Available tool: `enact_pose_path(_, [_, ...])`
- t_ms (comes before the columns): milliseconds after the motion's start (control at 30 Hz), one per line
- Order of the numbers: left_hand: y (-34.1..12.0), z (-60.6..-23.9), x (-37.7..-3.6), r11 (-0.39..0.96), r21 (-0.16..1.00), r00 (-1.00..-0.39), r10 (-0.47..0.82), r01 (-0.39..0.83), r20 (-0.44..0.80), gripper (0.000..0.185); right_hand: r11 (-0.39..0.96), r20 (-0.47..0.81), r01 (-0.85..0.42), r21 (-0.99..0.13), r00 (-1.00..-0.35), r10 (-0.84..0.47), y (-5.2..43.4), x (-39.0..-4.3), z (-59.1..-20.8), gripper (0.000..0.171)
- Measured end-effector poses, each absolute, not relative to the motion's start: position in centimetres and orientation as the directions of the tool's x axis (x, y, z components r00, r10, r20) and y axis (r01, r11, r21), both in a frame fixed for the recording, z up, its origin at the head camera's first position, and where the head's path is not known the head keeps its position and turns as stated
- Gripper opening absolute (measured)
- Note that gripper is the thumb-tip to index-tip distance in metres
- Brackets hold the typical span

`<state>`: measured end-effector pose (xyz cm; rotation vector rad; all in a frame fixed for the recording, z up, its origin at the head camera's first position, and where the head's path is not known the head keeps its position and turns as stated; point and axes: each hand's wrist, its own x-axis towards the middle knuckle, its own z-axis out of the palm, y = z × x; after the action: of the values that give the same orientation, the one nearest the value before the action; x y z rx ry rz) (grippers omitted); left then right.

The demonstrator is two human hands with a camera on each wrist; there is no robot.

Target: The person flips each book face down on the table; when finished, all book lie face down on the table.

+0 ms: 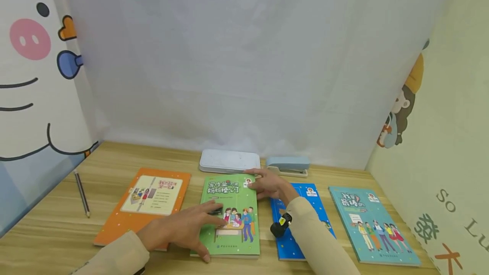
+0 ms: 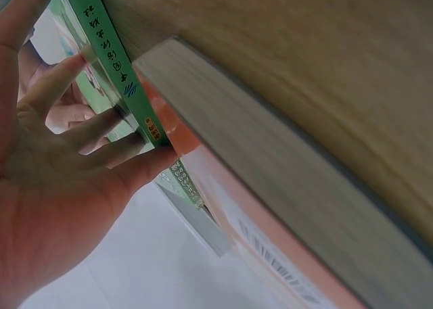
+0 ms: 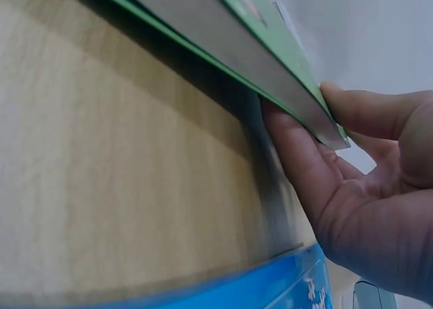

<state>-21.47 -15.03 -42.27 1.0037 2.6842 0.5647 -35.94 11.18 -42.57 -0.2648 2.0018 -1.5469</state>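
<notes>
Green book [image 1: 238,207] is between my fingers: right hand [image 1: 269,183] pinches its far corner, left hand [image 1: 187,226] spread over it, not gripping. Guessing it's the grabbing step; moving it probably takes both curled.

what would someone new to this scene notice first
Probably the bright green book mid-table, its upper right corner pinched by the right hand while the left hand lies over its left edge. Next, the orange book to its left, and the blue book and teal book to its right. At far left, the big pink cartoon snout also stands out.
</notes>
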Motion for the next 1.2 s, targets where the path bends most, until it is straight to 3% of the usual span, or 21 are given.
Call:
enact_pose_path(867, [-14.6, -41.6, -21.2, 0.702, 0.363, -0.746, 0.665, 0.612, -0.028, 0.093, 0.124, -0.212, 0.173, -0.977, -0.823, -0.527, 12.5, -35.4, -42.0, 0.050])
enact_pose_path(1200, [-13.3, -41.4, -21.5, 0.681, 0.360, -0.763, 0.624, 0.638, 0.170, 0.101, 0.047, -0.126, 0.119, -0.992, -0.842, -0.525, 13.0, -35.2, -39.9, 0.053])
